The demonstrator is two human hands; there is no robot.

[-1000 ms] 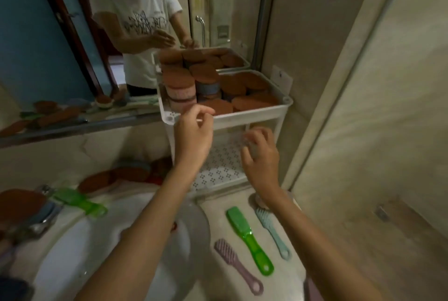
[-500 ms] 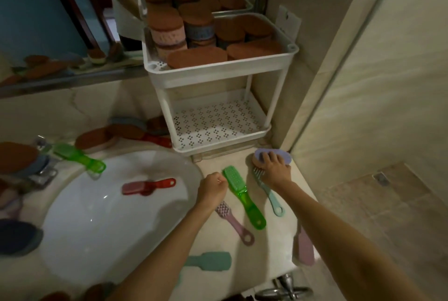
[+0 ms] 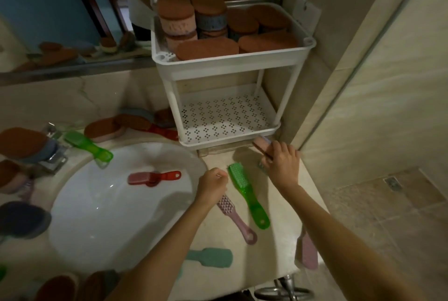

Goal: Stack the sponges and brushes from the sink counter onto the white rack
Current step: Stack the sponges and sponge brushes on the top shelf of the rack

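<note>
Sponges fill rack's top tier, brushes on counter

Sponges [image 3: 208, 47], brown-topped, sit stacked in the top tier of the white rack [image 3: 228, 65]; its perforated lower tier holds nothing visible. The rack stands on the counter [image 3: 278, 247], right of and behind the sink basin [image 3: 101, 216].

Right hand [image 3: 282, 163], just in front of the rack's lower right corner, has its grip closed round a pink sponge [image 3: 260, 143] held edge-up, with something bristly partly hidden under the palm. Left hand [image 3: 213, 185], in front of the rack at the basin's right rim, is curled nearly into a fist; cannot tell if it pinches anything.

Between the hands lies a green brush [image 3: 247, 194], and a pink brush [image 3: 236, 218] pokes out from under the left hand. Farther from the rack: a teal brush [image 3: 211, 257] and a pink piece [image 3: 308, 249] at the counter edge. A red brush [image 3: 155, 178] lies inside the basin. Left of the rack, more sponges [image 3: 101, 128] and a second green brush [image 3: 89, 147] sit by the basin's back rim.
</note>
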